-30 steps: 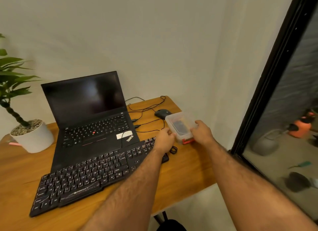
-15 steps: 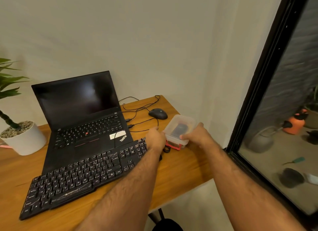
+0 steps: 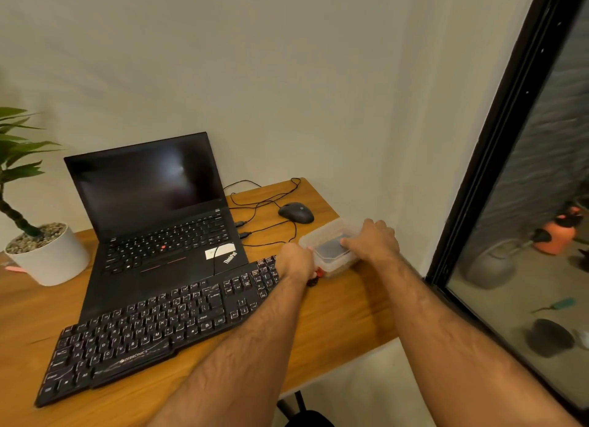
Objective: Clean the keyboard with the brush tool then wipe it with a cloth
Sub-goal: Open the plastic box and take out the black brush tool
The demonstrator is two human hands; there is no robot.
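A: What do I have, left to right?

B: The long black wired keyboard [image 3: 159, 324] lies on the wooden desk [image 3: 344, 312] before the open black laptop [image 3: 153, 216], unbrushed and unwiped as far as I see. My left hand [image 3: 294, 261] curls on the near edge of the clear lidded plastic box [image 3: 331, 245].

A: And the right?

B: My right hand [image 3: 371, 240] grips its top. Something dark lies inside; no brush or cloth is out yet.

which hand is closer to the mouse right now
Right. The right hand rests on top of the clear plastic box, just in front of the mouse. The left hand holds the box's near left corner, farther from the mouse, beside the keyboard.
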